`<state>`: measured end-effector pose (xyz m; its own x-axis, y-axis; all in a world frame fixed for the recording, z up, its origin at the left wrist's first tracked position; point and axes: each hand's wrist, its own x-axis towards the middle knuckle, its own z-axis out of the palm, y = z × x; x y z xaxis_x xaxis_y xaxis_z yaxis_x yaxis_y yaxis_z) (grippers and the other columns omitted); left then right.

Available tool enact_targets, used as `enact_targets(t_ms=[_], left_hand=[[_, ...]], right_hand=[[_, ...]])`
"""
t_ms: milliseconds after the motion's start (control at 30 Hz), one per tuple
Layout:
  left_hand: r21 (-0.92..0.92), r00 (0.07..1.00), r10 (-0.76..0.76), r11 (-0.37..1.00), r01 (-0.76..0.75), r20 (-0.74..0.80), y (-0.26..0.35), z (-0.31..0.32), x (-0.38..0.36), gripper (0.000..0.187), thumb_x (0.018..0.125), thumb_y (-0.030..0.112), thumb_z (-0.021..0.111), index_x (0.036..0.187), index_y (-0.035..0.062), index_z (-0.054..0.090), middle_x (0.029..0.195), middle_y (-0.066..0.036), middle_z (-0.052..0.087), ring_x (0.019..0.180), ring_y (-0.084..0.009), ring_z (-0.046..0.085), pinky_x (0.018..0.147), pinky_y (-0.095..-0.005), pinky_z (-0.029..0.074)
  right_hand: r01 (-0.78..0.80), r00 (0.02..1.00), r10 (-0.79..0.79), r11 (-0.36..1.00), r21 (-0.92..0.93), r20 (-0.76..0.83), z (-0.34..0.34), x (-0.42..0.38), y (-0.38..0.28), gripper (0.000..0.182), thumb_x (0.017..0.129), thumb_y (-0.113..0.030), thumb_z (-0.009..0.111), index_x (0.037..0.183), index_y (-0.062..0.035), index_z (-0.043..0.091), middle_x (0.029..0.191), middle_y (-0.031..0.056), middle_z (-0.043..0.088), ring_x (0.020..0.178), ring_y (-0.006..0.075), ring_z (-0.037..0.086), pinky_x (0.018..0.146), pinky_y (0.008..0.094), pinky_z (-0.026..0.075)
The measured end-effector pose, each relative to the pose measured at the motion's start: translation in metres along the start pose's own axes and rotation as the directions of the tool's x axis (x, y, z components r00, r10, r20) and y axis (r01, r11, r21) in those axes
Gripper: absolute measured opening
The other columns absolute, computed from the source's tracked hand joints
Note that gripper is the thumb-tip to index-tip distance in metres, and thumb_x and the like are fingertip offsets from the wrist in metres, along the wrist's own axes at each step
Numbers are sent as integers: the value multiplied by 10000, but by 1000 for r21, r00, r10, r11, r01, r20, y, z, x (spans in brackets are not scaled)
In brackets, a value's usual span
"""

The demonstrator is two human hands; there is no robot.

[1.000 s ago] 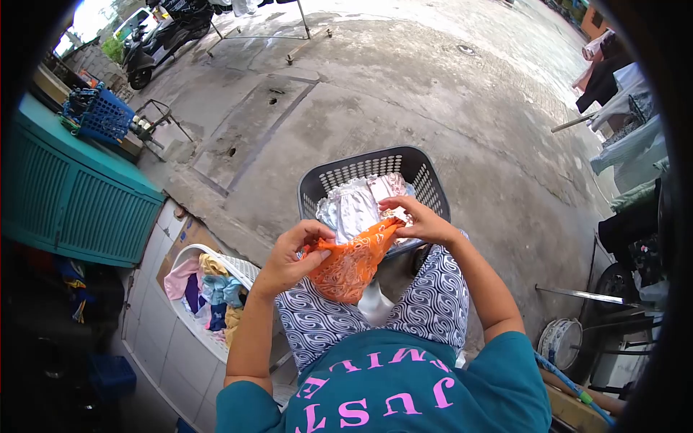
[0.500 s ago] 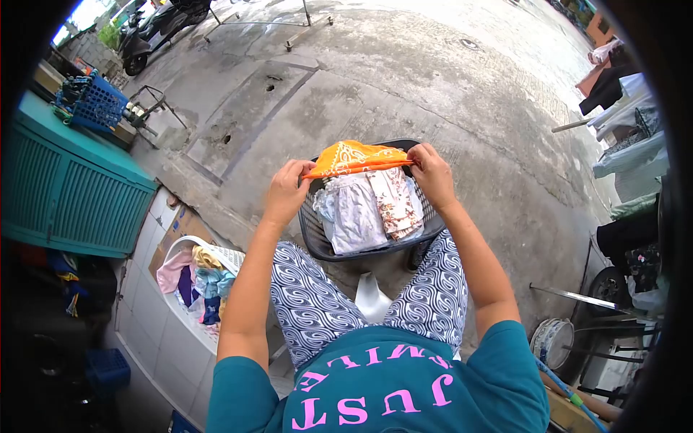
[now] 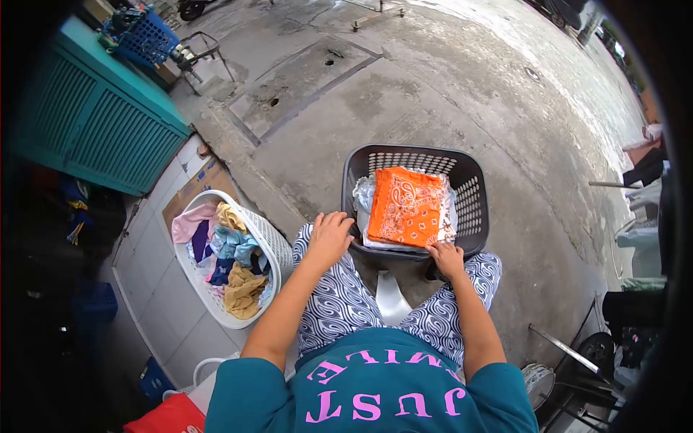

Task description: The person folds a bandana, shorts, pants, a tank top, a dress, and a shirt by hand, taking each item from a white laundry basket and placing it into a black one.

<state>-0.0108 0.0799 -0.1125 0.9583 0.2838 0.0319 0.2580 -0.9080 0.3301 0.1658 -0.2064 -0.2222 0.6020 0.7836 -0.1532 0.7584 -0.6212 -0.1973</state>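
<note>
The cloth (image 3: pixel 408 208) lies in the basket (image 3: pixel 473 200), probably being straightened, right hand (image 3: pixel 446 260) at its near right corner, pinching or not I can't tell, left hand (image 3: pixel 330 237) loosely spread by the left rim, letting go seemingly called for next.
</note>
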Motion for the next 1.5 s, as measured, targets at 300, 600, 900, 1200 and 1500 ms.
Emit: enact_targets(t_ms=[300,600,900,1200,1500], left_hand=[[-699,690,-647,655,287,-324,-81,32,-114,349,782,99,551,1115,33,470,1107,-132,483,1030,-281,490,891,-342,388],[-920,244,-923,-345,-187,297,-179,42,-130,414,714,30,535,1121,95,500,1012,-35,505,947,-164,482,829,-280,393],[-868,-54,-990,140,-476,-130,-209,-18,-124,145,770,12,550,887,59,480,829,-7,496,737,-90,482,687,-215,408],[-478,983,-90,878,1,-162,14,-77,-143,118,707,41,592,806,62,532,815,-73,514,779,-250,553,656,-336,466],[-573,945,-126,768,286,303,33,-72,-193,371,767,90,588,1122,85,483,938,-93,569,819,-233,585,645,-311,487]], right_hand=[[-116,981,117,993,-13,157,13,-1,14,337,886,-358,413,968,-105,620,910,70,626,869,240,563,798,404,383],[-157,944,312,717,679,-111,14,14,-29,154,818,-68,495,916,-10,598,853,58,596,768,135,550,683,252,441],[-24,953,291,356,934,-87,-66,71,-123,156,865,-99,480,974,-48,580,909,40,597,835,95,553,665,220,441],[-361,932,-67,-139,922,355,-96,61,-179,419,908,-388,381,1212,-101,404,1126,69,531,962,166,522,776,303,431],[-517,840,-161,54,854,518,-36,24,-191,441,828,-443,515,1087,-87,509,973,40,524,825,130,474,735,309,408]])
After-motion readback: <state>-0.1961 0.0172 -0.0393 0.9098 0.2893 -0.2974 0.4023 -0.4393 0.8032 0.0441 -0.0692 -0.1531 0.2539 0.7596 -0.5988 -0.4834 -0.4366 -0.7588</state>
